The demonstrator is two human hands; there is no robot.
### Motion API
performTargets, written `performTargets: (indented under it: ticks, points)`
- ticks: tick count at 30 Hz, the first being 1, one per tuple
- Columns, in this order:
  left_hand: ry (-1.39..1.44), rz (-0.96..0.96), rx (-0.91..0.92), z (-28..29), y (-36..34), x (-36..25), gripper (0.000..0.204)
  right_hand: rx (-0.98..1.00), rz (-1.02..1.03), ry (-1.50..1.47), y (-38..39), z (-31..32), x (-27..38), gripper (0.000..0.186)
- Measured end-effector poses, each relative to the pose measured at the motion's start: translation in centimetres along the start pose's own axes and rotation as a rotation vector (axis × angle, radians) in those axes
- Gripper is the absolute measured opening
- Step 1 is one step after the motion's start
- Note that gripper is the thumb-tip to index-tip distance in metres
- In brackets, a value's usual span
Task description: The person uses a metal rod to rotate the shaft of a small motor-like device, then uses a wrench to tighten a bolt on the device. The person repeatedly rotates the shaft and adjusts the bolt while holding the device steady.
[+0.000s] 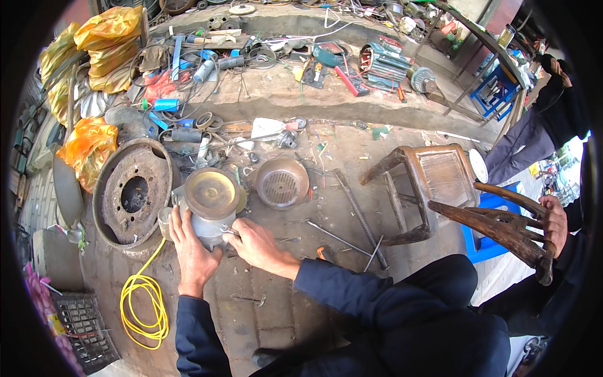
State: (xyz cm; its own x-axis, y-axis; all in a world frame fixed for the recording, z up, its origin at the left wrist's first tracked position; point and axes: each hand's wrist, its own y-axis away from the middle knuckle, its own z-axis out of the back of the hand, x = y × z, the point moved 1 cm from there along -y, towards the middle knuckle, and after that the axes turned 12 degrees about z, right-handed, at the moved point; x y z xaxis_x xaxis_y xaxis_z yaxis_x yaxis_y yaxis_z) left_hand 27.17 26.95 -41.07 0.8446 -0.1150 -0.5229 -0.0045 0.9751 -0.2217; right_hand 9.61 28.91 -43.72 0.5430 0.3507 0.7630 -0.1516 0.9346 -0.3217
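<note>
The grey motor (209,227) stands upright, directly right of the rusty wheel rim (116,201), its round disc (212,193) uppermost, an attitude that presumably leaves the sides accessible. The left hand (193,251), fingers spread, bears on the housing side nearer the rim, apparently to steady it. The right hand (254,244), on the side away from the rim, pinches a small metal tool (225,230), probably a spanner, against the housing. The motor lies between both hands, touching the left, just beyond the right fingertips.

Silvery-grey motor (209,230), bright yellow cable (164,320)
</note>
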Motion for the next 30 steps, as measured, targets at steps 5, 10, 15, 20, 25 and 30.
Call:
performTargets:
  ticks: [5,10,15,20,25,30]
  points:
    - [-0.010,0.007,0.003,0.10,-0.03,-0.07,0.109,0.048,0.079,0.026,-0.02,0.23,-0.15,0.028]
    - [-0.009,0.016,0.014,0.29,-0.04,-0.16,0.111,0.030,0.020,-0.029,-0.10,0.19,-0.15,0.030]
    - [-0.004,0.009,0.012,0.30,0.03,-0.16,0.109,0.032,0.001,0.021,-0.05,0.00,-0.32,0.026]
    - [0.005,0.015,0.020,0.34,0.04,-0.12,0.108,-0.001,0.035,-0.039,0.14,-0.09,-0.34,0.025]
    - [0.009,0.008,0.020,0.48,0.04,-0.23,0.107,0.005,0.026,-0.040,0.06,0.02,-0.02,0.027]
    - [-0.009,0.011,0.023,0.48,0.01,-0.16,0.106,-0.008,-0.045,-0.060,-0.11,0.14,0.16,0.031]
